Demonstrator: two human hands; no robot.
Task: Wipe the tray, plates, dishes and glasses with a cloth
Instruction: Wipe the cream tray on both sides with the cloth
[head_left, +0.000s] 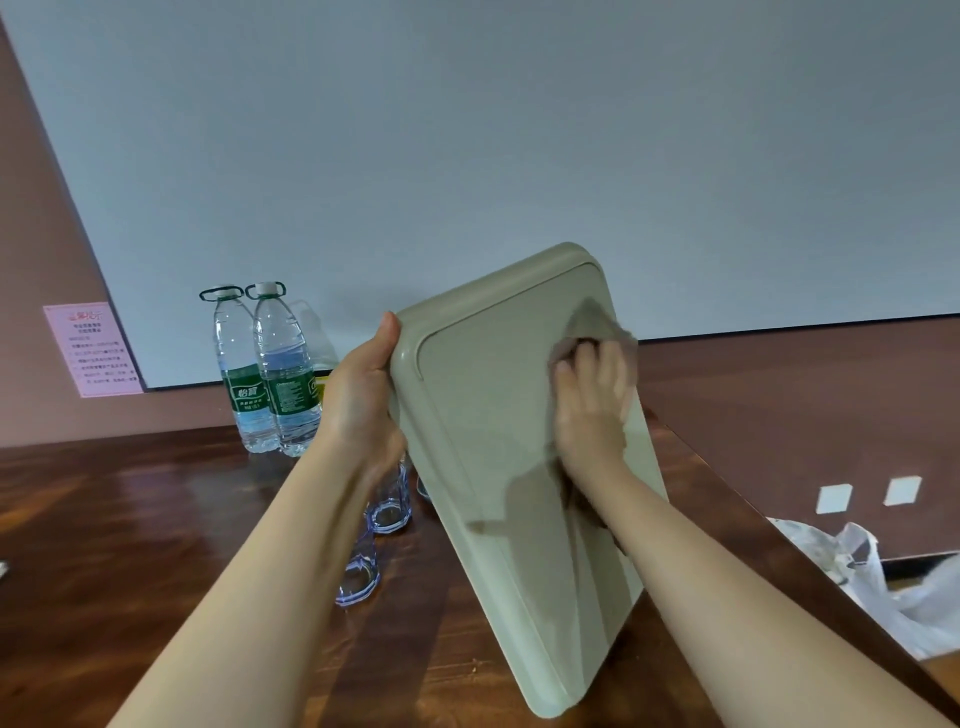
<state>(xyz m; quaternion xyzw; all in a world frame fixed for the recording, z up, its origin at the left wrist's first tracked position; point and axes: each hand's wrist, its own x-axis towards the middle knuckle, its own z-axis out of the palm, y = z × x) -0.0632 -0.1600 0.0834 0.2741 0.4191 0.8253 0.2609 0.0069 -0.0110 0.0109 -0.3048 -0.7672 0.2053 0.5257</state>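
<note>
A beige rectangular tray (488, 431) is held nearly upright above the wooden table (130, 530), its flat face toward me. My left hand (363, 395) grips the tray's left rim near the top corner, thumb on the front edge. My right hand (592, 400) presses a greyish cloth (592, 322) against the tray's upper right area, fingers curled over the cloth. Two clear glasses (389, 499) (358, 571) stand on the table behind my left forearm, partly hidden by it and the tray.
Two large water bottles (270, 374) with green labels stand at the back of the table by the wall. A white plastic bag (883, 582) lies off the table's right edge. A pink notice (93, 348) hangs on the left wall.
</note>
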